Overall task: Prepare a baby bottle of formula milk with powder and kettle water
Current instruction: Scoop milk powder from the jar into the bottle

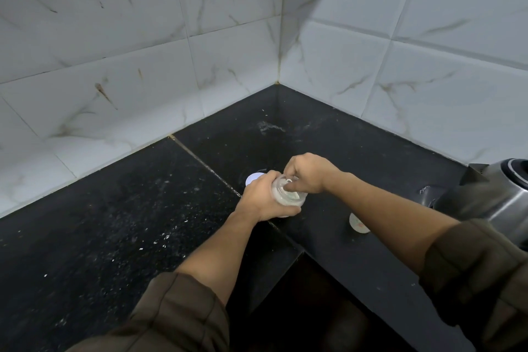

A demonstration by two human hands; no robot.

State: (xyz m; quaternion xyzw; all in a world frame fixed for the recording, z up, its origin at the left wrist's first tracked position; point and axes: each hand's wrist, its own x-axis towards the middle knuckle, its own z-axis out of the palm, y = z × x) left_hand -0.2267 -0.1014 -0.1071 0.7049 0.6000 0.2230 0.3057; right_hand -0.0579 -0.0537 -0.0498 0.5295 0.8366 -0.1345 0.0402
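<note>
Clear bottle [289,196] sits low over the black counter [114,237], near its inside front corner. Your left hand [261,198] grips it; your right hand [310,174] pinches a likely scoop [288,180] at its mouth. Tilting further may spill the contents.

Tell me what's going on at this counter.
A person is working at the corner of a black counter. The left hand grips a clear baby bottle, tilted, with something whitish inside. The right hand pinches a small white item at the bottle's open mouth; what it is cannot be told. A white round object shows behind the left hand, a small whitish cap sits on the counter, and a steel kettle stands untouched at the right.
</note>
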